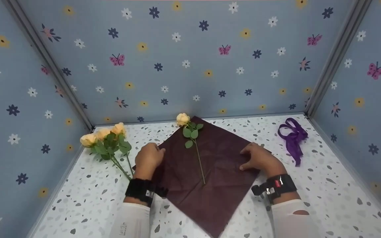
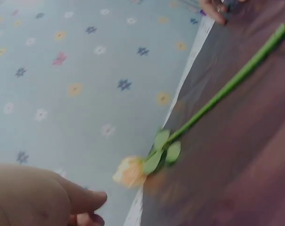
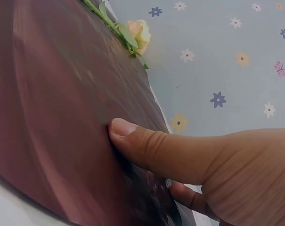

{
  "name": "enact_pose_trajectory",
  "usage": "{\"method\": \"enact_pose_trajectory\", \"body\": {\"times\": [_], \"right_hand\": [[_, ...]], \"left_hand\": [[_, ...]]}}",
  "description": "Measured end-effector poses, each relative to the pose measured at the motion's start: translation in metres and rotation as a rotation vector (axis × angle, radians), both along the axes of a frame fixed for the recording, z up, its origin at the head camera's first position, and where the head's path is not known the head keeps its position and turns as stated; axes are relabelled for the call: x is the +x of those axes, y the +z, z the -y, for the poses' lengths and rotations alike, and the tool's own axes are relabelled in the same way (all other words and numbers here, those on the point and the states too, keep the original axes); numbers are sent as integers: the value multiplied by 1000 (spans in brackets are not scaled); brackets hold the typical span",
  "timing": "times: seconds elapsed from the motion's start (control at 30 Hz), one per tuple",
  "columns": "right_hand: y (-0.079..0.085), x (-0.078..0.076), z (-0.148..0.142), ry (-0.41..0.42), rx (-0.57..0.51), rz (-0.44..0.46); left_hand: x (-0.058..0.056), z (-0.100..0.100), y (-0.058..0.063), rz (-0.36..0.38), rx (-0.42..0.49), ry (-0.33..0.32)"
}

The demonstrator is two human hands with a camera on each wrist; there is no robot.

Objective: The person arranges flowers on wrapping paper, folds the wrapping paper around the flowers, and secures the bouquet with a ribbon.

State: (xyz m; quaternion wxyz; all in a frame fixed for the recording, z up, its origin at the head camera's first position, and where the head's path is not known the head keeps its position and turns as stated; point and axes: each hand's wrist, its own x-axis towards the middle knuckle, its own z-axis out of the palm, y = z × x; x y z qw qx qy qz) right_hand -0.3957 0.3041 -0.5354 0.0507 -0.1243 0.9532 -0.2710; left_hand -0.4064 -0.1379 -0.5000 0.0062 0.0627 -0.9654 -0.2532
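Observation:
A dark maroon sheet of wrapping paper [image 1: 223, 152] lies cornerwise on the speckled table. On it rests a single peach rose [image 1: 183, 119], its bloom past the far edge and its stem [image 1: 199, 162] pointing toward me. My left hand [image 1: 149, 157] is at the sheet's left side, fingers loosely bent; the left wrist view shows nothing between thumb and fingers. On the right side, my right hand [image 1: 260, 158] has thumb and forefinger spread over the sheet. In the right wrist view its thumb [image 3: 151, 146] rests on the paper, with another fingertip by the edge.
Several more peach roses [image 1: 104, 135] with leafy stems lie left of my left hand. A bunched purple ribbon [image 1: 294, 138] is at the far right of the table [image 1: 329, 195]. Blue flower-patterned panels [image 1: 190, 49] enclose the back and both sides.

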Motion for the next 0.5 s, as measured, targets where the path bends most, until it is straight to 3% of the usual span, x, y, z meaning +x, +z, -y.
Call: {"method": "enact_pose_trajectory", "body": {"times": [0.2,0.37,0.5], "right_hand": [[3,0,-2,-14,24,-6],[2,0,0,-8,23,-1],[0,0,1,0,14,7]], "left_hand": [[7,43,2,75,-62,61],[10,77,-1,214,-32,145],[15,99,-7,297,-7,176]]}}
